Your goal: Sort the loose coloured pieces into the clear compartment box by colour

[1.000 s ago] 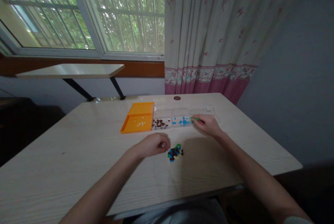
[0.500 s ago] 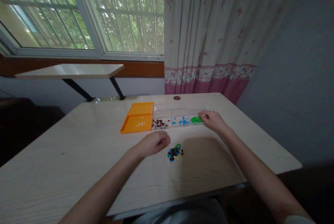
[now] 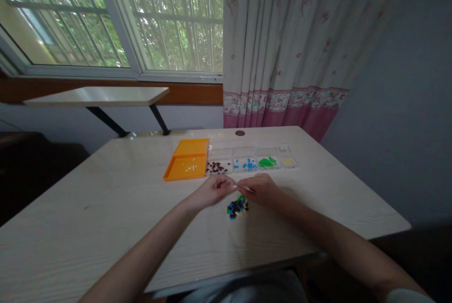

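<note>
My left hand and my right hand meet fingertip to fingertip above the table, both pinched. Between them shows a tiny pale yellow toy brick, touched by both hands. Just below lies a mixed pile of small bricks, dark brown, blue, green and pale yellow. Behind the hands, clear lidded boxes stand in a row: brown bricks, blue bricks, green bricks and a few yellow bricks. An orange tray at the left end holds several white bricks.
The pale wooden table reaches the window wall. A raised shelf on black brackets stands at its back left. A round cable hole sits near the back edge, before a patterned curtain.
My right hand has come back from the boxes, left and nearer, to meet my left hand. The box with yellow bricks is now uncovered to view. My left hand has moved slightly.
</note>
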A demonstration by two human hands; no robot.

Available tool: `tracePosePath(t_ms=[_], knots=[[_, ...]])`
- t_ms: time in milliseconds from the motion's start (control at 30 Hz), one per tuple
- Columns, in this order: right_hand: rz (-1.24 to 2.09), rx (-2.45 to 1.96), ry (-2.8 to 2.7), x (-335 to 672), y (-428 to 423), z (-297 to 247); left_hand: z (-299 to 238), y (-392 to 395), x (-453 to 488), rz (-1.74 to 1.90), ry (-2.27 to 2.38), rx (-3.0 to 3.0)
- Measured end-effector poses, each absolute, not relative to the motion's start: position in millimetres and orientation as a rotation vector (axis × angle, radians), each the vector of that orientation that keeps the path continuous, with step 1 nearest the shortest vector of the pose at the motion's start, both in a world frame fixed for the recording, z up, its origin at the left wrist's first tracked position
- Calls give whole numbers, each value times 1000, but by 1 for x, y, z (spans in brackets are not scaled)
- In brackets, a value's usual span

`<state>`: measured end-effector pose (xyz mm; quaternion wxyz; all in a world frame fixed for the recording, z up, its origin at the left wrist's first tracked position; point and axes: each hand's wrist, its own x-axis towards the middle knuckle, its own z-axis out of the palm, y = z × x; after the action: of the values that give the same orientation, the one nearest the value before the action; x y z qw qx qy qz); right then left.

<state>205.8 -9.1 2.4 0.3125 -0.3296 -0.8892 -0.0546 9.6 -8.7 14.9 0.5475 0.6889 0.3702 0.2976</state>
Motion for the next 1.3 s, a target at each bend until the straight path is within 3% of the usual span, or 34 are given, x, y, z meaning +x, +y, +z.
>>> tracePosePath(t_ms=[267,533,833,1300], knots=[[-153,-858,-2332,207,-9,2,14,-10,12,751,878,1691],[-136,-889,-2254,207,-7,8,23,-15,9,967,1080,2276],[-100,-870,-2247,205,-9,8,24,-18,10,982,1044,2391],[328,-891,-2637,231,3,12,30,-17,0,1194,1071,2370]])
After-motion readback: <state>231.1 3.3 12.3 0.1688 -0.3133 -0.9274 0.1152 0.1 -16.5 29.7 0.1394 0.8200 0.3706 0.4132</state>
